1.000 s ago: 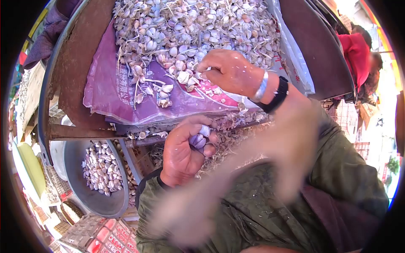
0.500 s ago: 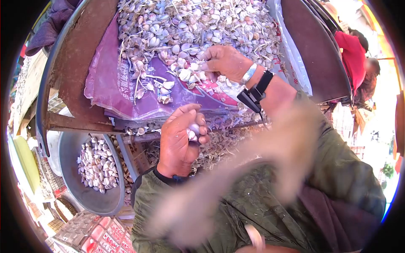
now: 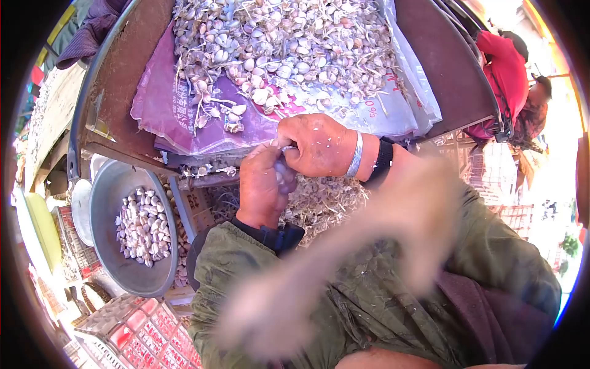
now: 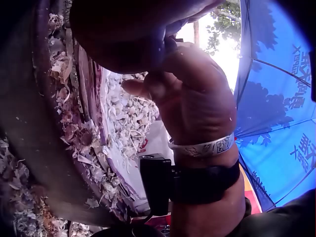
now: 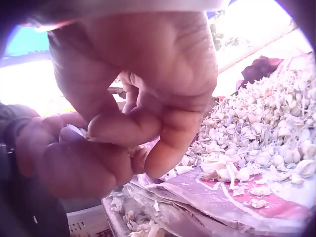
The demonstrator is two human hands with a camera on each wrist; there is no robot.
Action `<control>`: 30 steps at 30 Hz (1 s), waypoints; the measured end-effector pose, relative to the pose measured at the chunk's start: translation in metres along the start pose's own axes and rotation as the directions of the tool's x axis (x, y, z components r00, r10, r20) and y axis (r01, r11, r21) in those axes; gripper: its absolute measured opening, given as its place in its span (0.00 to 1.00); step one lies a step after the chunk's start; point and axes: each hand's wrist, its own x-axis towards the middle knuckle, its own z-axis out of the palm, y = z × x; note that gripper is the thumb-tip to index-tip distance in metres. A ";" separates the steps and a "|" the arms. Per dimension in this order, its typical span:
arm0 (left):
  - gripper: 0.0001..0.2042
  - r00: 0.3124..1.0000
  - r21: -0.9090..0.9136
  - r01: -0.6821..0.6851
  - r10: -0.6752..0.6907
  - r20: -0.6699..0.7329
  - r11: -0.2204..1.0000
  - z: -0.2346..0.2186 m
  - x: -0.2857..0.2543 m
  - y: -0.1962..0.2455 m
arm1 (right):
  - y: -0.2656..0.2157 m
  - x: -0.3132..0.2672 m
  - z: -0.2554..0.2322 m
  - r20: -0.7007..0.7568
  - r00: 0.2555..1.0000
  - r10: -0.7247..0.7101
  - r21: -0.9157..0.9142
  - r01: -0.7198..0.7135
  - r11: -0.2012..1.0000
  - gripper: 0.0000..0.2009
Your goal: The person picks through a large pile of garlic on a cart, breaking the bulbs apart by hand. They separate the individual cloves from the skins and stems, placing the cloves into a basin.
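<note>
Both hands meet at frame centre in the head view. Left hand (image 3: 263, 184) comes up from 6 o'clock, fingers curled, grip closed. Right hand (image 3: 313, 146) enters from 3 o'clock, knuckles up, fingertips (image 5: 118, 129) pinching against the left fingers. Right wrist wears two bands; olive sleeves cover both forearms.

Grey metal basin (image 3: 107, 203) of peeled cloves (lower left), purple sack (image 3: 161, 114), blue umbrella (image 4: 281, 113)
</note>
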 end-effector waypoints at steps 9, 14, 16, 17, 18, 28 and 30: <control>0.10 0.980 -0.179 -0.178 0.191 0.059 0.968 -0.052 -0.081 0.098 | 0.037 -0.013 -0.036 0.199 0.957 0.210 -0.312 -0.141 0.939 0.05; 0.13 0.743 0.275 -0.416 0.498 -0.447 0.867 -0.167 -0.130 0.149 | 0.062 0.013 -0.022 0.069 0.991 0.112 -0.254 -0.091 0.963 0.04; 0.17 0.628 0.534 -0.380 0.634 -0.451 0.756 -0.185 -0.148 0.142 | 0.067 0.031 -0.014 0.072 0.997 0.007 -0.266 0.012 0.964 0.06; 0.19 0.570 0.647 -0.339 0.697 -0.435 0.682 -0.198 -0.158 0.138 | 0.069 0.038 -0.009 0.076 0.996 -0.043 -0.271 0.062 0.960 0.07; 0.24 0.653 0.690 -0.381 0.708 -0.271 0.616 -0.240 -0.164 0.140 | 0.066 0.047 -0.005 0.140 0.988 0.061 -0.300 -0.016 0.954 0.11; 0.17 0.891 0.225 -0.447 0.454 0.020 0.866 -0.021 -0.128 0.126 | 0.081 0.086 0.026 0.317 0.921 0.226 -0.395 -0.089 0.914 0.15; 0.16 0.921 0.091 -0.385 0.376 0.101 0.918 -0.003 -0.108 0.122 | 0.079 0.087 0.026 0.321 0.905 0.279 -0.365 -0.153 0.918 0.14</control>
